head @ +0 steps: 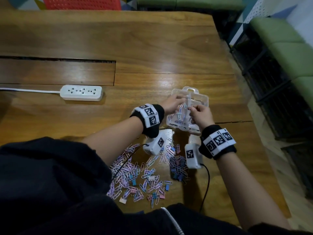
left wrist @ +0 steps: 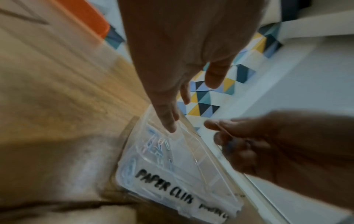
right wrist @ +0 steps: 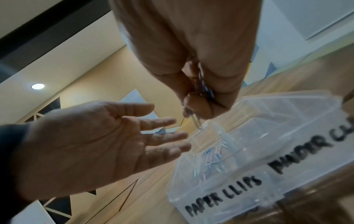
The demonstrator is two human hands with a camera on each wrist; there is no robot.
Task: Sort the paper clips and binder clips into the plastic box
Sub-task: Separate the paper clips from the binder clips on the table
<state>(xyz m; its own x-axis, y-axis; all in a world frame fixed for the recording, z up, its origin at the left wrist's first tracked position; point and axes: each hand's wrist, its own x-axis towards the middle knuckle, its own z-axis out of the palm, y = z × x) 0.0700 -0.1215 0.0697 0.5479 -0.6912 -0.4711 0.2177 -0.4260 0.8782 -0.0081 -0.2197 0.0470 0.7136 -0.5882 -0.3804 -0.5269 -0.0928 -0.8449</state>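
A clear plastic box (head: 204, 99) stands on the wooden table, with compartments labelled "PAPER CLIPS" (right wrist: 222, 200) and "BINDER CLIPS". Several pastel paper clips (right wrist: 212, 157) lie in the paper-clip compartment (left wrist: 157, 147). My left hand (head: 176, 100) is open with its fingers straight, and the fingertips (left wrist: 169, 125) touch the box's far left rim. Just above the box's middle divider, my right hand (head: 194, 110) pinches a small bunch of paper clips (right wrist: 203, 87); one clip hangs down to the divider. A loose pile of paper clips and binder clips (head: 144, 175) lies on the table near my body.
A white power strip (head: 81, 92) with its cable lies to the left, past a slot in the table (head: 57, 72). The table's right edge (head: 237, 92) runs close to the box. Wrist camera cables trail over the clip pile.
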